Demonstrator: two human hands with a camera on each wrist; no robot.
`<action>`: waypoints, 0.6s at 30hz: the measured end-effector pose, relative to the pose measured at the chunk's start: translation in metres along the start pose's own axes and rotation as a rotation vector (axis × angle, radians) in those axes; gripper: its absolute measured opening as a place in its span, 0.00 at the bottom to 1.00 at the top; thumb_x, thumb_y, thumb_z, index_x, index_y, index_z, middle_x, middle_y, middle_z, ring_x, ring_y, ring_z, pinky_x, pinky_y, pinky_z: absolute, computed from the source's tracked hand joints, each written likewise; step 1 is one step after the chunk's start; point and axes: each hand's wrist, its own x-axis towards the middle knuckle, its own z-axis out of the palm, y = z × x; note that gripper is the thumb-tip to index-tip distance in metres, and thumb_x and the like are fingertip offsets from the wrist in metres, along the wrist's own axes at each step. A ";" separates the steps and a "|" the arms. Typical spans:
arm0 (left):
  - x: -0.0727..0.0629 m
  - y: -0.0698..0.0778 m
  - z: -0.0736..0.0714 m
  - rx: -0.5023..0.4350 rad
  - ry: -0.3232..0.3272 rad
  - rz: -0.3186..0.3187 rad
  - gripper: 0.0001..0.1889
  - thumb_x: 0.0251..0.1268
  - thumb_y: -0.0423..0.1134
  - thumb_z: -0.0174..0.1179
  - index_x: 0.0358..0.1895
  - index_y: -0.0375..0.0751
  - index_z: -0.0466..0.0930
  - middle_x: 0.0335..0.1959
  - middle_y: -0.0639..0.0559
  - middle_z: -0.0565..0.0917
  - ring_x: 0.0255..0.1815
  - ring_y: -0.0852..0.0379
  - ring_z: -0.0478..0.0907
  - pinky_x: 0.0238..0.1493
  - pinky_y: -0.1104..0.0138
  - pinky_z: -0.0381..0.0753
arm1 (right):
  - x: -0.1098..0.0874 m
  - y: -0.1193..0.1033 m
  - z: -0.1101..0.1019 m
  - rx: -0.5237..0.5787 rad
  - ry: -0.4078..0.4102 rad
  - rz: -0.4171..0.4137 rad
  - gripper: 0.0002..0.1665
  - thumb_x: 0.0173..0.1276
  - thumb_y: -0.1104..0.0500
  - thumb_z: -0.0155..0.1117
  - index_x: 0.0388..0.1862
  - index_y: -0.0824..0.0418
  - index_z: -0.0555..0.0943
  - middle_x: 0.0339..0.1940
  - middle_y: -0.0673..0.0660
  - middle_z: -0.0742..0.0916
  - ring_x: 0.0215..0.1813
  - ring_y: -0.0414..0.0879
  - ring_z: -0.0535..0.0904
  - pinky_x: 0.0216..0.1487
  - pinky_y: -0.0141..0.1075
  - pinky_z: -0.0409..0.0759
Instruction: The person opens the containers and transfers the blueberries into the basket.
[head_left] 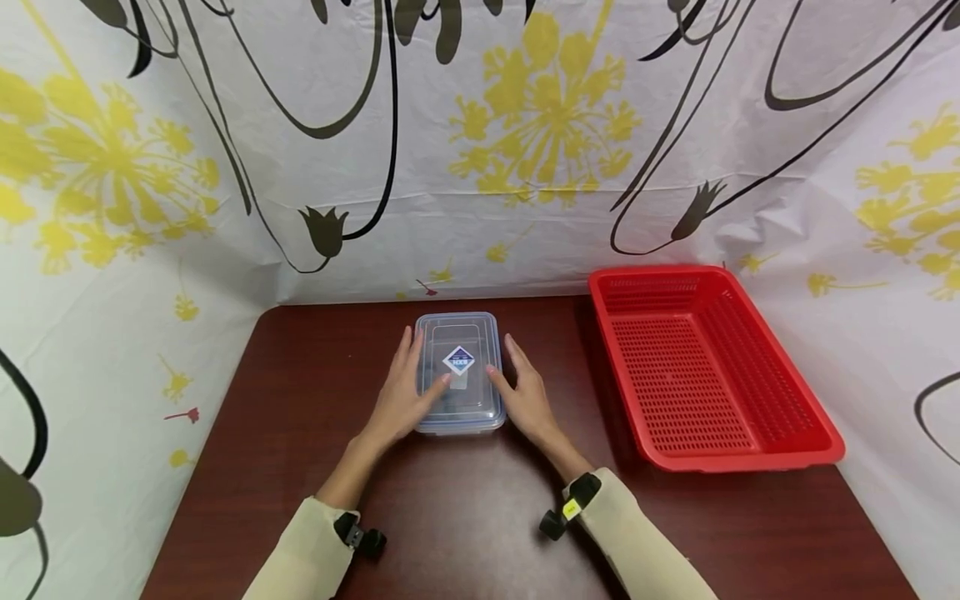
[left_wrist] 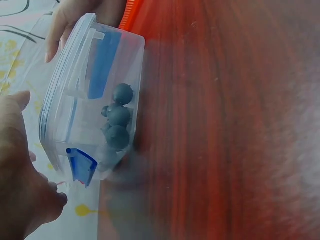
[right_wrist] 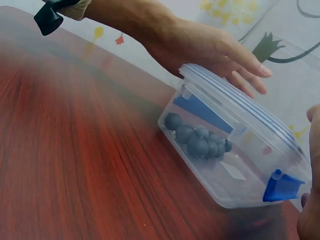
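Observation:
A clear plastic food container (head_left: 459,408) with a lid and a diamond-shaped label (head_left: 459,360) rests on the table. Inside it are several dark bluish balls (right_wrist: 197,145) of different sizes, grouped near the bottom. Blue latches (left_wrist: 82,167) show on its sides in both wrist views. My left hand (head_left: 401,398) is at the container's left side, its fingers extended along the edge and the thumb over the lid. On the opposite side is my right hand (head_left: 529,402), fingers spread, its thumb tip right at the lid's edge.
A red perforated plastic basket (head_left: 750,461) stands on the right of the dark red-brown table (head_left: 315,400). White cloth with yellow flowers and dark stems (head_left: 465,242) hangs behind and at both sides. Each wrist wears a strapped black camera (head_left: 367,542).

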 end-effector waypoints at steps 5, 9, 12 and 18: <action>-0.004 -0.004 0.004 -0.124 -0.029 -0.043 0.50 0.75 0.61 0.60 0.89 0.48 0.42 0.90 0.47 0.38 0.88 0.36 0.43 0.79 0.32 0.50 | -0.001 -0.003 0.004 -0.009 0.005 -0.023 0.47 0.79 0.47 0.65 0.86 0.65 0.58 0.86 0.62 0.64 0.86 0.56 0.58 0.85 0.51 0.55; -0.006 -0.005 0.008 -0.197 -0.048 -0.053 0.49 0.78 0.58 0.59 0.89 0.46 0.39 0.90 0.49 0.35 0.88 0.38 0.40 0.81 0.34 0.45 | -0.001 -0.005 0.007 -0.005 0.007 -0.026 0.49 0.78 0.48 0.66 0.86 0.65 0.56 0.86 0.65 0.63 0.85 0.57 0.59 0.84 0.52 0.55; -0.009 -0.004 0.011 -0.216 -0.045 -0.053 0.48 0.80 0.56 0.57 0.88 0.43 0.39 0.90 0.48 0.34 0.88 0.38 0.38 0.81 0.34 0.43 | -0.001 -0.005 0.010 -0.015 -0.002 -0.035 0.50 0.77 0.48 0.67 0.86 0.66 0.56 0.86 0.65 0.63 0.85 0.57 0.59 0.84 0.52 0.55; -0.011 -0.003 0.016 -0.244 -0.008 -0.045 0.48 0.80 0.52 0.58 0.88 0.40 0.37 0.89 0.47 0.32 0.88 0.39 0.35 0.83 0.36 0.40 | 0.000 -0.007 0.017 -0.001 -0.010 -0.049 0.51 0.75 0.51 0.70 0.86 0.67 0.56 0.86 0.66 0.61 0.86 0.58 0.57 0.85 0.52 0.54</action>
